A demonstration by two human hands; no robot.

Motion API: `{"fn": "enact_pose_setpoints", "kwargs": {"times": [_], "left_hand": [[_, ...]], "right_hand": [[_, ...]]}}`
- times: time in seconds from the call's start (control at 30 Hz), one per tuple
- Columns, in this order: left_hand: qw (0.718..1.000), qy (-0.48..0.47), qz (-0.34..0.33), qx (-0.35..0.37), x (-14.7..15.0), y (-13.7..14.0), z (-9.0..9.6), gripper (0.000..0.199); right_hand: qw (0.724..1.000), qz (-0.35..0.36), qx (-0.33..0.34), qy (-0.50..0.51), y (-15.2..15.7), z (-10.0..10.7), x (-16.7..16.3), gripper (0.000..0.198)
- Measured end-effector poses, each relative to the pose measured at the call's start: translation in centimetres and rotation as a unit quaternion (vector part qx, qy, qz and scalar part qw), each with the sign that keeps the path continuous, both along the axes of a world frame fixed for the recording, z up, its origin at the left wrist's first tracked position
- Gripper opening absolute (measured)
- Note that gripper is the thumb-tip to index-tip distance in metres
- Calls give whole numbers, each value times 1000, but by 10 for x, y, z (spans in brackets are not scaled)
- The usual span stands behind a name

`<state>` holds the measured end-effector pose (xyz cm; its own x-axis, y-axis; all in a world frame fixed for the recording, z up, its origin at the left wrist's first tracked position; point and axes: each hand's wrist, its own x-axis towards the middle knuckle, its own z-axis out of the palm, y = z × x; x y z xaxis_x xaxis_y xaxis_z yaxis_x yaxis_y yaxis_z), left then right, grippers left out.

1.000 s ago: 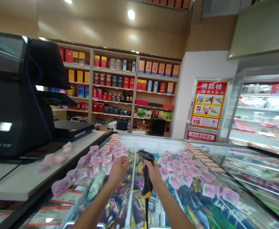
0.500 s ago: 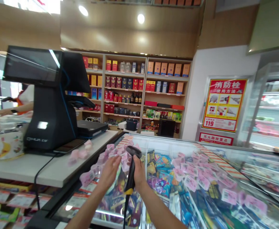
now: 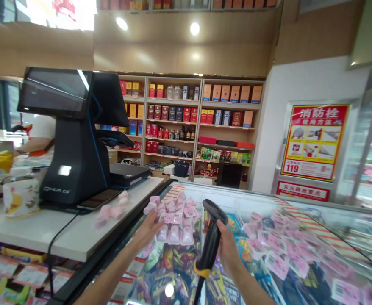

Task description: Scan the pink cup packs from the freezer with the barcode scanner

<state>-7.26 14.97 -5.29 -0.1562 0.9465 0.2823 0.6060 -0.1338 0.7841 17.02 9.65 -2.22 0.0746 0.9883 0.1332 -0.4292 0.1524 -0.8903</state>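
Note:
My right hand (image 3: 229,245) is wrapped around a black barcode scanner (image 3: 210,241) with a yellow band near its cord end. Its head tilts up over the glass top of a freezer (image 3: 141,288). On the left, my left hand (image 3: 148,231) lies palm down with its fingers stretched out, at the edge of a cluster of small pink plastic packs (image 3: 175,235). A pink pack with a barcode label (image 3: 172,217) lies by its fingertips; whether they touch is unclear. More pink labelled packs (image 3: 275,245) are spread over the glass on the right.
A black checkout terminal (image 3: 74,156) stands on the white counter (image 3: 74,235) at left, with a phone (image 3: 101,199) and several pink packs (image 3: 111,212) beside it. A black cord (image 3: 51,245) hangs over the counter edge. Behind the terminal is a person's arm (image 3: 35,144). Stocked shelves (image 3: 173,101) line the back.
My hands have moved apart. My right hand has brought the scanner right and closer, off the left cluster; my left hand has dropped lower beside the packs, showing more of them. The view has shifted slightly.

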Motion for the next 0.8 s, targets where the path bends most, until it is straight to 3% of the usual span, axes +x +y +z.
{"fn": "enact_pose_setpoints", "kwargs": {"times": [0.13, 0.3, 0.4, 0.5, 0.63, 0.8], "left_hand": [[999, -34, 16, 10, -9, 18, 14, 54], [995, -56, 86, 2, -40, 81, 25, 59], [997, -51, 53, -8, -41, 116, 16, 56], [999, -40, 0, -2, -23, 139, 6, 58], [998, -25, -59, -6, 13, 147, 1, 64], [994, -6, -104, -18, 44, 123, 5, 67]], "right_hand": [[999, 7, -13, 33, -6, 4, 12, 46], [998, -11, -14, 55, -3, 6, 19, 46], [998, -24, -15, 58, 4, 0, 21, 47], [998, -22, -28, 51, 10, -8, 22, 49], [998, -27, -37, 48, 14, -12, 22, 50], [999, -20, -19, 29, 11, -8, 20, 48]]}}
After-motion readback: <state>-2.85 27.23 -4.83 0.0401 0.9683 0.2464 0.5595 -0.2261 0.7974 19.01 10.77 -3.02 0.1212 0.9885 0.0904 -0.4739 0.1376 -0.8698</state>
